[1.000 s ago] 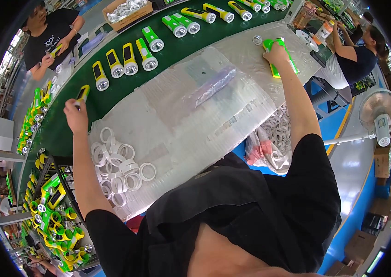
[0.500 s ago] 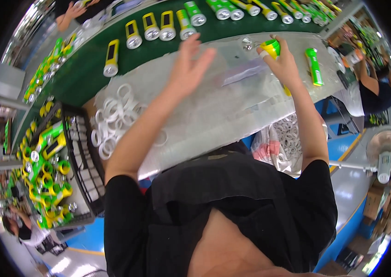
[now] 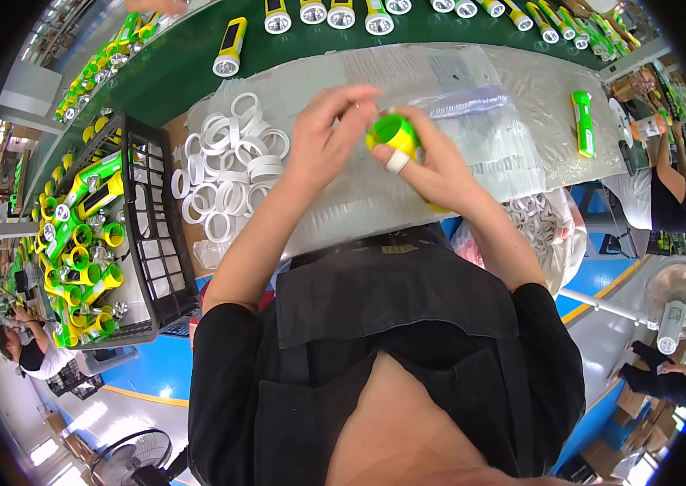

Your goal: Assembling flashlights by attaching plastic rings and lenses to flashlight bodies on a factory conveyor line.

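My right hand point(image 3: 433, 166) is wrapped round a yellow and green flashlight body point(image 3: 406, 147), its round green opening tilted up toward my other hand. A white band sits round that thumb. Close beside the opening, my left hand point(image 3: 333, 138) has its fingers bent in toward the thumb; whatever they pinch is hidden. The flashlight's loose silver reflector does not show. Below my hands lies a worktop covered in clear plastic point(image 3: 343, 215). White plastic rings point(image 3: 233, 154) are heaped left of my left forearm.
A black crate point(image 3: 152, 235) of flashlight parts stands at the left. Finished-looking flashlights point(image 3: 341, 14) line the green conveyor belt point(image 3: 185, 85). One green flashlight point(image 3: 583, 123) lies on the worktop's right. A sack of rings point(image 3: 549, 231) hangs below the edge. A fan point(image 3: 675, 304) stands right.
My right hand has brought the flashlight body inward and nearer to me. My left hand has come down beside it, fingers bending in. The reflector that hung from the flashlight is no longer visible.
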